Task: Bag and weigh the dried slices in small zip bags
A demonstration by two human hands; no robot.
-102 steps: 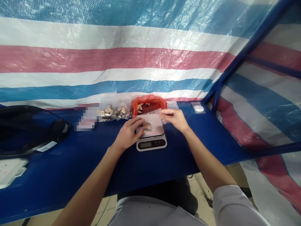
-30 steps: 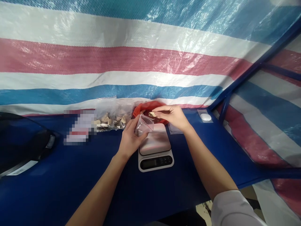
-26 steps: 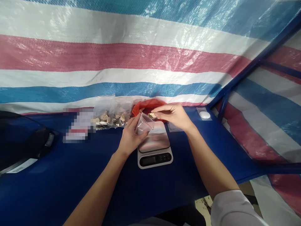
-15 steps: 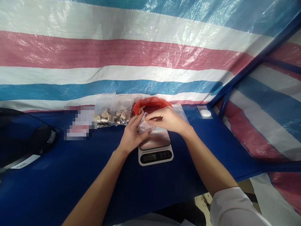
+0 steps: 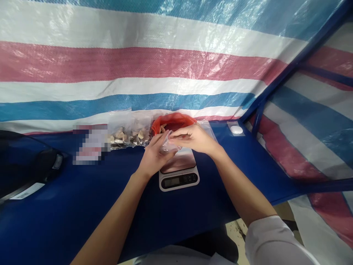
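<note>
A clear plastic zip bag (image 5: pixel 167 145) is held between my two hands, above the back part of a white digital kitchen scale (image 5: pixel 179 180). My left hand (image 5: pixel 154 154) is closed around the bag's left side, thumb toward the scale plate. The fingers of my right hand (image 5: pixel 194 139) pinch the bag's upper edge from the right. Whether anything is inside the bag, I cannot tell. Right behind my hands lies an open red plastic bag (image 5: pixel 173 119) with pale dried pieces (image 5: pixel 162 128) showing at its left side.
Two clear bags of dried pieces (image 5: pixel 120 136) stand left of the red bag. Farther left are a blurred-out pale packet (image 5: pixel 92 141) and a black bag (image 5: pixel 24 165). A white oval object (image 5: pixel 236 130) lies at the right on the blue table (image 5: pixel 220 191), backed by striped sheeting (image 5: pixel 138 62).
The view has shifted slightly, moving the scene a little left. Both hands stay on the zip bag, with the right fingers moved slightly at its edge.
</note>
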